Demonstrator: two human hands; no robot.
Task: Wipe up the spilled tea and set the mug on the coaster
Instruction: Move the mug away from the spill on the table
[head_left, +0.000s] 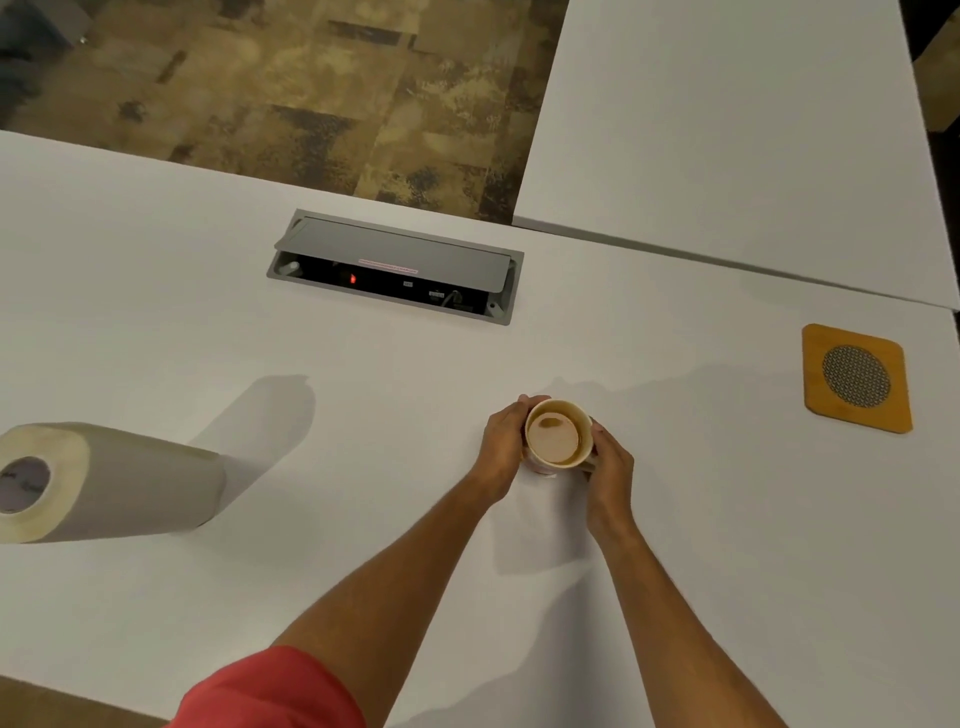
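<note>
holding: both hands cup the mug (558, 439) right now, left hand (501, 449) wrapped round its left wall, right hand (610, 467) pressed to its right wall by the handle side
mug position: upright on the white table (363, 467), centre of the view, a shallow pool of milky tea in the bottom
coaster: the wooden coaster (856, 378) with its dark mesh disc lies well apart, off to the right near the table seam, nothing on it
paper roll: a paper towel roll (104, 480) lies on its side far left, untouched, well apart from both hands
spill: no clear wet patch shows on the table; a faint sheen beyond the mug could be shadow, can't call it
risk one: tea is in the cup, so a quick swing toward the coaster could slosh it over the rim
risk two: a tilt in the two-handed grasp would pour toward the open power box (395, 267) just beyond, its red light lit, liquid there would be bad news
risk three: the roll could trundle if nudged, since it rests on its curved side
risk four: setting the mug down off-centre on the coaster could leave it rocking on the edge
writing: a pink strip label on the box lid, too small to read; small white marks by the sockets, unreadable; dark print inside the roll core, blurred; pink print low on the mug, mostly hidden
</note>
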